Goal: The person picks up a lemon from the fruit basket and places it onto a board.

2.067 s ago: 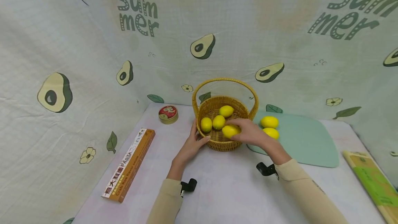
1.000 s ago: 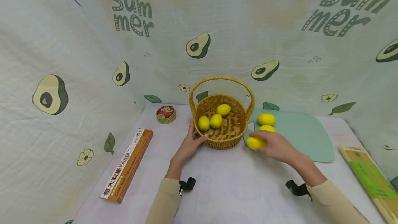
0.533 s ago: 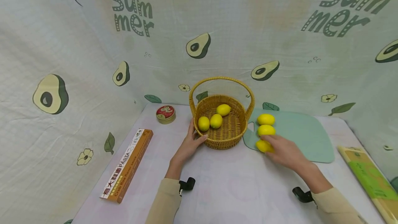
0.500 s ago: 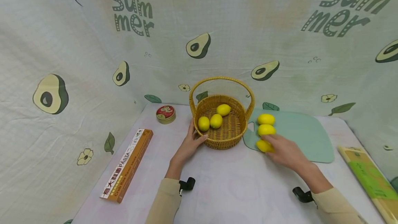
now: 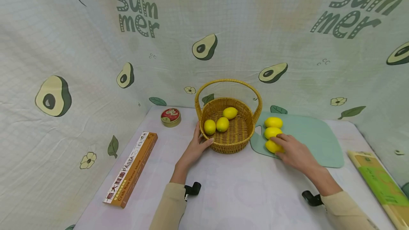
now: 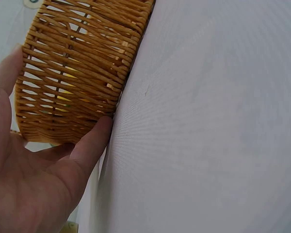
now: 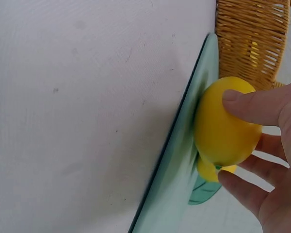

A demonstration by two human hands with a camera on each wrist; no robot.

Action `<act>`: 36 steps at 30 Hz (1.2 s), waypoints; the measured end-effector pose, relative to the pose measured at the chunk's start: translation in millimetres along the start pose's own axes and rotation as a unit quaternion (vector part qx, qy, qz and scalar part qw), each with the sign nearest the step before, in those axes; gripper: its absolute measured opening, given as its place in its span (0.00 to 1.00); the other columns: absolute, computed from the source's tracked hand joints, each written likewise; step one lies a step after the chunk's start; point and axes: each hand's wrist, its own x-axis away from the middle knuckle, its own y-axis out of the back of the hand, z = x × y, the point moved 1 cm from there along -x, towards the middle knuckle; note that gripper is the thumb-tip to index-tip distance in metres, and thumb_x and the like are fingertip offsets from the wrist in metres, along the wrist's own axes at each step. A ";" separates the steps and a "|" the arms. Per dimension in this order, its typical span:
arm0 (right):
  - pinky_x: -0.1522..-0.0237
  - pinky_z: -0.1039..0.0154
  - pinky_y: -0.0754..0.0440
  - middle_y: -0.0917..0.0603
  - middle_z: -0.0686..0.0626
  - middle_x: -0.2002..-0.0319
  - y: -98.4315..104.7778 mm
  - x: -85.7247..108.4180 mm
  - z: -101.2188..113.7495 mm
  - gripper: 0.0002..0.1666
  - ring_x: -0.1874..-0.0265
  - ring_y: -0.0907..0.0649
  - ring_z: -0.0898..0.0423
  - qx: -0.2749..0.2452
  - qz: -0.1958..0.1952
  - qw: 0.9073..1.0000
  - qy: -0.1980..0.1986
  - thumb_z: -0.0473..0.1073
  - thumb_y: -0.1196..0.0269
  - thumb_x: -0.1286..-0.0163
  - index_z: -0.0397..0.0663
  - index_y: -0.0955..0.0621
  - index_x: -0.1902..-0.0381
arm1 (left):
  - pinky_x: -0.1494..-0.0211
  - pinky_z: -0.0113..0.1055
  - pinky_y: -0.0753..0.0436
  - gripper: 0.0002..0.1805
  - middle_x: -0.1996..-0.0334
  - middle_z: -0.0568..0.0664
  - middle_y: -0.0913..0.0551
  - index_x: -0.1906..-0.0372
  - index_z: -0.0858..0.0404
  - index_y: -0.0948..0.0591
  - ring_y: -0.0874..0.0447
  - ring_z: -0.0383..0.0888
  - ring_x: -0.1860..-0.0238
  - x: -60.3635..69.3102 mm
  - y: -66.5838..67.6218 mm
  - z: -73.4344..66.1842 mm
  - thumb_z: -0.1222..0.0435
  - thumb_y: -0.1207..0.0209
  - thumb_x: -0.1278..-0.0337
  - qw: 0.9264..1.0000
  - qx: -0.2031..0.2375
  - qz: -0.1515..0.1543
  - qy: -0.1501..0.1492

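A yellow wicker basket (image 5: 229, 147) with a tall arched handle holds three lemons (image 5: 222, 124). Against its near left side rests my left hand (image 5: 193, 150), fingers spread and fairly straight along the outer wall; the left wrist view shows thumb and fingers touching the weave. My right hand (image 5: 295, 153) has thumb and fingers around a lemon (image 7: 225, 126) on the near left part of the pale green cutting board (image 5: 314, 141). Beyond it, two more lemons (image 5: 273, 122) lie in a row on the board. The right hand covers part of its lemon in the head view.
To the left are a pasta box (image 5: 131, 169) and a round red-and-gold tin (image 5: 170, 117). A green-and-yellow packet (image 5: 381, 184) lies at the right edge. A printed cloth (image 5: 236, 27) hangs behind the table and along its sides.
My right hand has carried a lemon out of the basket to the right and down onto the board, then shifted it slightly toward the other two. The left hand has stayed at the basket.
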 end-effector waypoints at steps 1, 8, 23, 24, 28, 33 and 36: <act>0.54 0.41 0.17 0.20 0.40 0.43 0.2 -0.3 -0.1 0.30 0.48 0.20 0.41 0.000 0.003 1.000 -0.004 0.37 0.29 0.40 0.46 0.20 0.39 | 0.23 0.55 0.37 0.58 0.18 0.49 0.61 0.21 0.36 0.69 0.49 0.58 0.21 0.1 0.2 -0.3 0.44 0.37 0.39 1.000 -0.001 0.001 0.000; 0.54 0.40 0.18 0.21 0.38 0.41 2.1 -3.3 2.2 0.32 0.46 0.21 0.39 0.003 0.024 1.000 -0.013 0.40 0.29 0.39 0.49 0.21 0.36 | 0.24 0.54 0.36 0.57 0.18 0.49 0.61 0.21 0.39 0.69 0.49 0.57 0.21 1.5 2.2 -1.8 0.46 0.37 0.38 1.000 -0.004 0.002 0.003; 0.46 0.41 0.19 0.20 0.42 0.38 21.7 -29.2 33.7 0.31 0.42 0.20 0.41 -0.030 0.015 0.999 0.032 0.42 0.31 0.37 0.51 0.22 0.35 | 0.23 0.54 0.37 0.56 0.18 0.48 0.62 0.21 0.38 0.69 0.49 0.58 0.21 3.7 5.1 -1.9 0.48 0.38 0.36 1.000 -0.001 -0.002 0.004; 0.46 0.41 0.19 0.20 0.42 0.38 22.0 -32.5 36.4 0.31 0.42 0.20 0.41 -0.035 0.015 0.999 0.038 0.41 0.31 0.37 0.51 0.23 0.35 | 0.23 0.54 0.37 0.57 0.18 0.49 0.62 0.21 0.38 0.69 0.49 0.58 0.21 4.1 5.0 -2.6 0.48 0.38 0.36 1.000 -0.002 -0.002 0.003; 0.44 0.41 0.19 0.21 0.43 0.37 19.2 -45.7 46.9 0.32 0.40 0.21 0.41 -0.061 0.016 0.997 0.051 0.42 0.31 0.36 0.50 0.23 0.34 | 0.23 0.54 0.38 0.56 0.18 0.48 0.62 0.22 0.37 0.69 0.49 0.57 0.21 4.2 3.3 -3.8 0.47 0.38 0.37 1.000 -0.003 0.001 0.005; 0.39 0.40 0.23 0.24 0.41 0.33 13.7 -62.2 59.5 0.32 0.35 0.25 0.40 -0.096 0.035 0.994 0.037 0.44 0.32 0.34 0.50 0.25 0.32 | 0.22 0.55 0.40 0.55 0.18 0.47 0.62 0.22 0.34 0.70 0.49 0.58 0.21 1.9 0.2 -2.3 0.47 0.38 0.36 1.000 -0.002 0.003 0.006; 0.38 0.39 0.24 0.26 0.40 0.32 14.7 -73.5 66.6 0.34 0.34 0.26 0.38 -0.100 0.039 0.994 0.031 0.45 0.33 0.33 0.50 0.27 0.30 | 0.22 0.54 0.39 0.55 0.18 0.47 0.63 0.23 0.34 0.70 0.50 0.58 0.21 1.6 0.5 -2.9 0.48 0.39 0.35 1.000 -0.003 0.008 0.004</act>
